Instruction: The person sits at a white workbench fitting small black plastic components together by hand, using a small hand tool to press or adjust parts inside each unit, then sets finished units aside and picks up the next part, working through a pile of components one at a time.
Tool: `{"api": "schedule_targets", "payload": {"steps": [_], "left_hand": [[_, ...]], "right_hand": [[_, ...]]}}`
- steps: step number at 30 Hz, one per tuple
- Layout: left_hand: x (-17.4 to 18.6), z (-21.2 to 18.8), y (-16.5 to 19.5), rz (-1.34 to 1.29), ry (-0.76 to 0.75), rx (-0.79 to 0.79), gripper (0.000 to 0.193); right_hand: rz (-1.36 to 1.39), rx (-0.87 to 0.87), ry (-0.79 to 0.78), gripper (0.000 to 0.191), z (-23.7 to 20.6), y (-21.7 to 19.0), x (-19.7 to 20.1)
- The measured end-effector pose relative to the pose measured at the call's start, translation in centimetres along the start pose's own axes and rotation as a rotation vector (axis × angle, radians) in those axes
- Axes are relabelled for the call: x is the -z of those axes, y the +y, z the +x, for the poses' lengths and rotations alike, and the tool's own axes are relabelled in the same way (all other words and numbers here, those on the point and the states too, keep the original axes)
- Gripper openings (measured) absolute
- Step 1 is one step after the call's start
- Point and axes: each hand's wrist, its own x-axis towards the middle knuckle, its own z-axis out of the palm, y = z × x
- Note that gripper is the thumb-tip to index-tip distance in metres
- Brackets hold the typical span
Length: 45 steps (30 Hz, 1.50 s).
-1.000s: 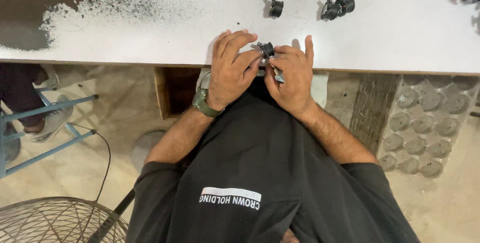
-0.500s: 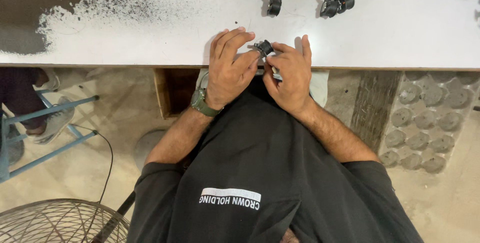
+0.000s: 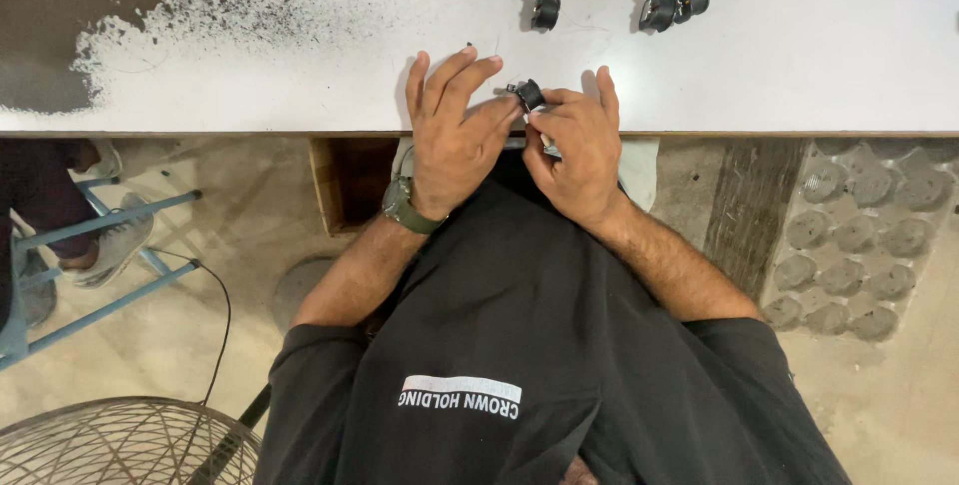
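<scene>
Little has shifted over the past second: both hands stay pressed together at the near edge of the white-topped workbench (image 3: 779, 55), and the small black round plastic part (image 3: 529, 94) between them has barely moved, sitting a touch more upright at the fingertips than before. The loose parts farther up the bench lie where they lay.

The left hand (image 3: 455, 125), a dark green wristwatch (image 3: 408, 205) on its wrist, has its fingers spread and angled toward the part, the thumb side closing against it from the left. The right hand (image 3: 577, 140) is curled more tightly, its fingers bunched around the part from the right, with a sliver of pale metal (image 3: 549, 150) showing beneath the thumb. Together the two hands pinch the part narrowly; exactly which fingertips bear on it cannot be told, as the knuckles hide the contact.

The part itself is dark, squat and cylindrical, with a glossy rim catching the light, and most of its body is hidden by the fingers. It is held just above the bench edge, over the person's lap.

Beyond the hands, several similar black cylindrical fittings (image 3: 544, 7) sit scattered along the far side of the bench, well apart from the hands. A dark speckled stain (image 3: 90, 15) spreads over the bench's left end.
</scene>
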Motion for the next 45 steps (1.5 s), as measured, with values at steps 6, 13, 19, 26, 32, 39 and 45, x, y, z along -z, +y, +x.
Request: {"api": "schedule_targets", "payload": {"steps": [6,13,19,26,32,39,45], "left_hand": [[0.0,0.0,0.0,-0.021,-0.052,0.090,0.013],[0.3,0.1,-0.2,-0.069,-0.076,0.078,0.012],[0.2,0.3,-0.5,-0.079,-0.076,0.054,0.011],[1.2,0.7,0.1,-0.090,-0.074,0.150,0.012],[2.0,2.1,-0.6,-0.159,-0.117,0.227,0.021],[1.5,3.9,-0.8,-0.294,-0.230,0.262,0.011],[2.3,3.9,-0.6,-0.243,-0.255,0.116,0.013]], "right_hand": [[-0.038,0.089,0.036,0.037,-0.1,0.5,-0.2],[0.027,0.192,0.011,0.038,-0.1,0.9,-0.7],[-0.010,0.161,0.007,0.036,0.4,0.7,-0.7],[0.015,0.161,-0.030,0.031,0.9,0.3,-0.1],[-0.135,0.042,-0.012,0.029,1.0,0.3,1.9],[-0.212,-0.047,-0.095,0.039,2.2,0.7,1.1],[-0.216,-0.008,-0.118,0.039,2.1,1.1,1.5]]}}
